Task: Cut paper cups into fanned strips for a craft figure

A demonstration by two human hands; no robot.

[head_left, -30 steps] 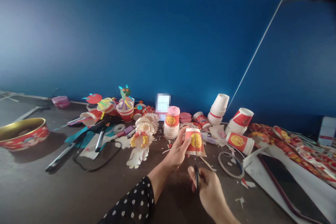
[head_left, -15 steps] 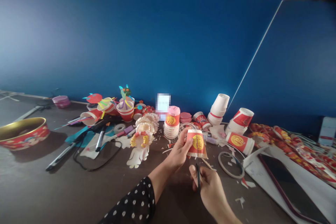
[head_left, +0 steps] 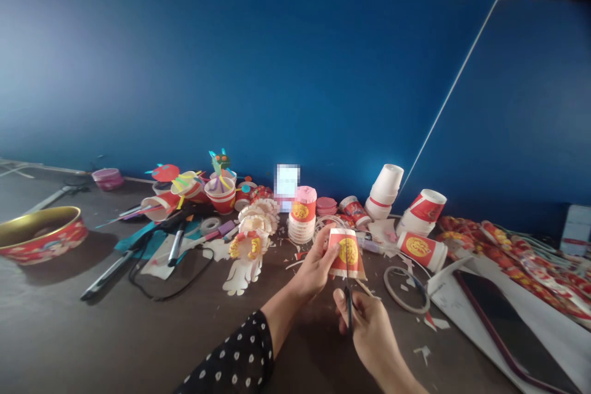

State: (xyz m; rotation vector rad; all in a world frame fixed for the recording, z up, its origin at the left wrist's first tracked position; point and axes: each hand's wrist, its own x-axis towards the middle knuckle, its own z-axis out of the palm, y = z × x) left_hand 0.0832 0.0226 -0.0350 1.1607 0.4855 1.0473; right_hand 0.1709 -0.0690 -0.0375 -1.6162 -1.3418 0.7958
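Note:
My left hand (head_left: pixel 313 271) grips a red and white paper cup (head_left: pixel 347 253) with a yellow emblem, held upside down above the dark table (head_left: pixel 69 332). My right hand (head_left: pixel 369 329) is closed on dark scissors (head_left: pixel 348 301), whose blades point up into the cup's lower rim. A cut strip of cup juts out to the right of the blades. Both hands hover just in front of the clutter of cups.
Stacks of paper cups (head_left: pixel 385 191) and lying cups (head_left: pixel 422 250) stand behind. Decorated cups (head_left: pixel 220 192), a white paper cutout (head_left: pixel 244 258), markers (head_left: pixel 175 246), a tape roll (head_left: pixel 210 225) and a black cord lie left. A gold bowl (head_left: pixel 39 234) sits far left; a phone (head_left: pixel 512 326) on white paper right.
The cup has shifted slightly right and turned a little in my left hand. My right hand with the scissors has moved up a bit toward the cup's rim.

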